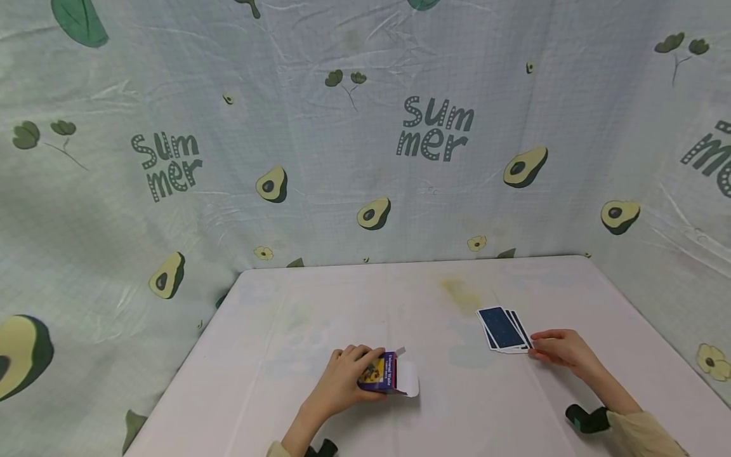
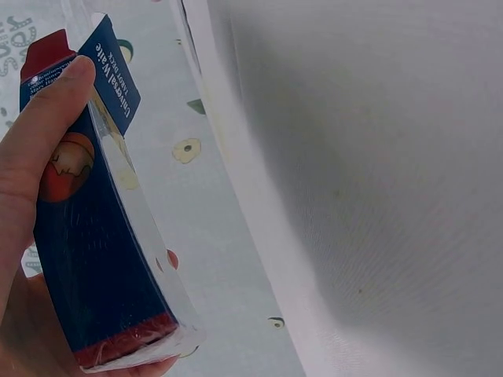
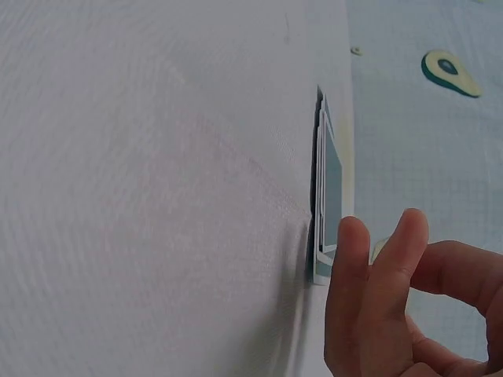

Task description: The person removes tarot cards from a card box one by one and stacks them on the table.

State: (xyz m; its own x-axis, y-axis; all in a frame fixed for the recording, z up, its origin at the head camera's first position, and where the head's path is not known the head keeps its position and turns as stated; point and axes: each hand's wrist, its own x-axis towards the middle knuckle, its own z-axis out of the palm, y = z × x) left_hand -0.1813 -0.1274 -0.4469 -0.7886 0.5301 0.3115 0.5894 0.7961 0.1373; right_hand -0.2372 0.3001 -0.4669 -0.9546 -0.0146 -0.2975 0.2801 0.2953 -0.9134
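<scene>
My left hand (image 1: pixel 341 381) grips a blue card box (image 1: pixel 378 371) above the front middle of the table, its fingers over the top and thumb along the near side. In the left wrist view the box (image 2: pixel 102 236) shows "Universal Waite Tarot Deck" on a raised flap, a round face picture and a red band. Its end flaps stand open. A small fanned stack of dark-blue-backed tarot cards (image 1: pixel 502 329) lies to the right on the table. Beside the stack's right edge is my right hand (image 1: pixel 562 348), fingers loosely bent, fingertips right at the cards' corner.
The white-covered table (image 1: pixel 320 304) has a yellowish stain (image 1: pixel 461 295) behind the cards. A pale cloth curtain (image 1: pixel 320 146) printed with avocados and "summer" hangs behind and at both sides. Dark camera mounts sit at both wrists.
</scene>
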